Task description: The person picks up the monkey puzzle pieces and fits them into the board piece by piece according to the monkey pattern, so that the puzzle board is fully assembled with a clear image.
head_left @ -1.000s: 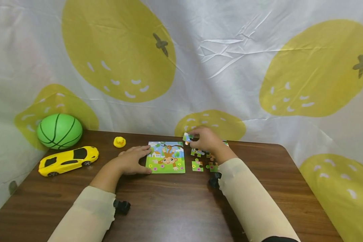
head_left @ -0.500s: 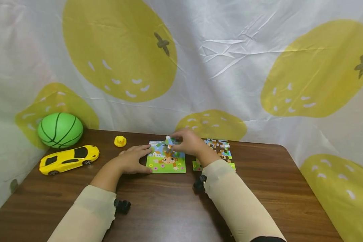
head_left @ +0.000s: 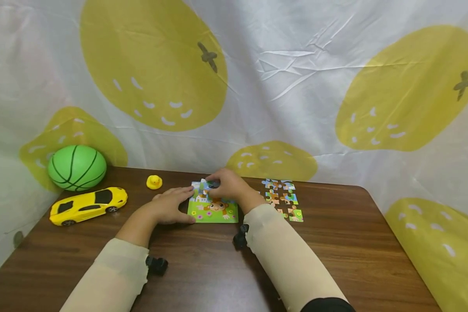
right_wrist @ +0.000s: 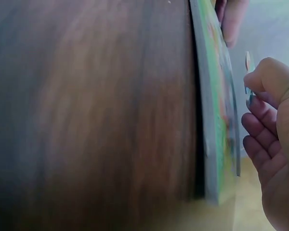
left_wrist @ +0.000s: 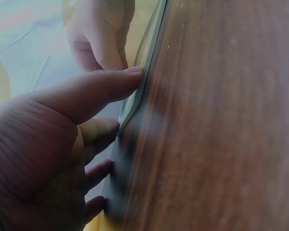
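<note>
Right hand [head_left: 231, 187] pinches puzzle piece [head_left: 204, 186] above board [head_left: 218, 219]; left hand [head_left: 170, 206], spread, touches board. Best: level piece before lowering.

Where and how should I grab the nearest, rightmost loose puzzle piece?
Probably best to pinch that corner piece by its right edge, coming from the right: it appears flat on the table, and the other loose pieces lie to its left and behind it, so that edge looks easiest to lift.

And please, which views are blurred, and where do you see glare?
Head view: fairly sharp, pale glare on the near table, shiny creases in the cloth; left wrist view: table grain soft; right wrist view: table strongly blurred, right hand clearer.
</note>
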A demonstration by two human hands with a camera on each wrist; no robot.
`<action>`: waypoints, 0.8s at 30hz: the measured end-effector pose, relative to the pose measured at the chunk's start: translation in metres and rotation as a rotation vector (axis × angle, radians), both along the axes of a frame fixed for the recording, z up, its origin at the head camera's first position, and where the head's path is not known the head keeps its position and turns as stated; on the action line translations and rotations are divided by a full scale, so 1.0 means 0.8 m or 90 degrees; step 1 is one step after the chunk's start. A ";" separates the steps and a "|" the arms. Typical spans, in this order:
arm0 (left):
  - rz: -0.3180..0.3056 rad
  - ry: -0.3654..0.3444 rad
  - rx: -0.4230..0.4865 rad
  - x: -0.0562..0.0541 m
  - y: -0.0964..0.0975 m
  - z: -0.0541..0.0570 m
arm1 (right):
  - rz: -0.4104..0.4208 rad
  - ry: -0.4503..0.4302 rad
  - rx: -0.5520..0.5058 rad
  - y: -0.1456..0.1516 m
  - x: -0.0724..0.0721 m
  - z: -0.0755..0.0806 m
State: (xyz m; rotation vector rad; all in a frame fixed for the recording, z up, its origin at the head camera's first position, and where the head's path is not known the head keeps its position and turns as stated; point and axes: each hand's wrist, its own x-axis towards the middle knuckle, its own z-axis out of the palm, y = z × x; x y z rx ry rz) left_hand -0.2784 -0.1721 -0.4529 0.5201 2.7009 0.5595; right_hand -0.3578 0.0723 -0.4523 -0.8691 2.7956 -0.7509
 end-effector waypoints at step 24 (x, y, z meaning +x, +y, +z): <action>0.003 -0.002 0.003 -0.002 0.000 -0.004 | 0.029 -0.049 0.127 -0.021 0.001 0.011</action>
